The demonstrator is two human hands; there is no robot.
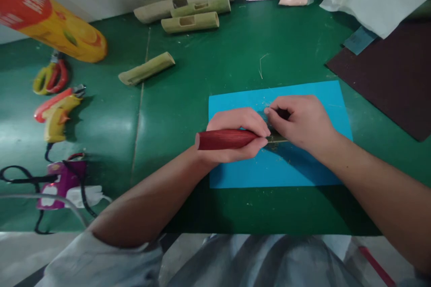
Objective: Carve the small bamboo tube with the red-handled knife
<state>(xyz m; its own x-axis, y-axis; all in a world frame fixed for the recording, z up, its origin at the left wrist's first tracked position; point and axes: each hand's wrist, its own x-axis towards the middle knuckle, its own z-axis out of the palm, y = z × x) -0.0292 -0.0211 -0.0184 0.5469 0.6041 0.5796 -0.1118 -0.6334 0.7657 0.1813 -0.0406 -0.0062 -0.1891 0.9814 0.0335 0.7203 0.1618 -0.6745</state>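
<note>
Evidently, a red-handled tool (225, 140) is held in the L. hand (235, 119) over a blue sheet (235, 176), butt end to the L.; L. fingers are clamped round the handle, w/ digits on both sides, & the working tip can't be made out. A thin greenish strip (276, 138), prob. bamboo, is seen between the hands, its R. portion hidden by the R. hand (305, 119). There the fingers are curled, thumb near the index; whether the strip is pinched or merely pressed can't be told.

Handling (est.): handle judged stiff, fairly light, smooth & apt to twist if gripped loosely; best held at its thick mid-part, fingertips kept back from the tip. Strip judged v. light, stiff lengthwise, liable to split along the grain; best steadied flat, near the worked end, w/ fingers out of the tool's line.

Edges & room: near table edge (235, 232) is set below the sheet, close to the forearms. Room for L.-ward travel is judged ample on the green table (178, 112), up to the lone bamboo tube (144, 71); on the upper R., travel is limited by a dark brown board (390, 71).
</note>
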